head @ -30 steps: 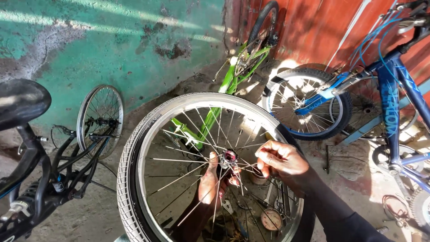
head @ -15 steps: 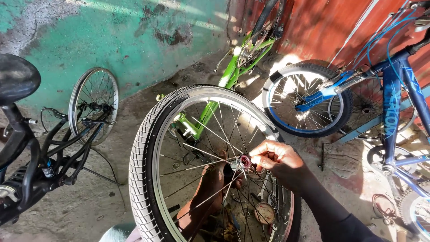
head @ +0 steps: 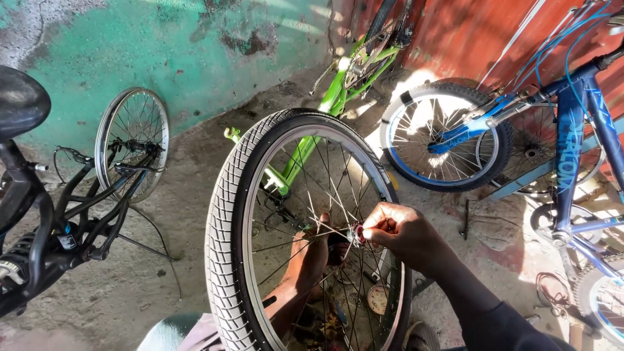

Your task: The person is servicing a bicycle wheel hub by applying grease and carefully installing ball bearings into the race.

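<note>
black-tyred silver-spoked bicycle wheel [head: 286,214] upright on concrete floor [head: 195,175], mid-floor | right hand [head: 396,231] fingers pinch small reddish hub axle part [head: 359,234], near side | left hand [head: 312,260] behind spokes steadying hub, fingers' grip cannot tell | green bicycle frame [head: 338,97] behind by wall

Wheel [head: 305,227] upright between hands; left hand [head: 312,260] behind spokes, right hand [head: 396,231] at hub [head: 356,235].

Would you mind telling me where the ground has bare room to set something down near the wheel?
Bare concrete lies left of the upright wheel, bordered by the black bicycle and the green wall. It is crowded behind the spokes, where the left hand sits among small parts, and right of the right hand, toward the blue bicycle.
</note>
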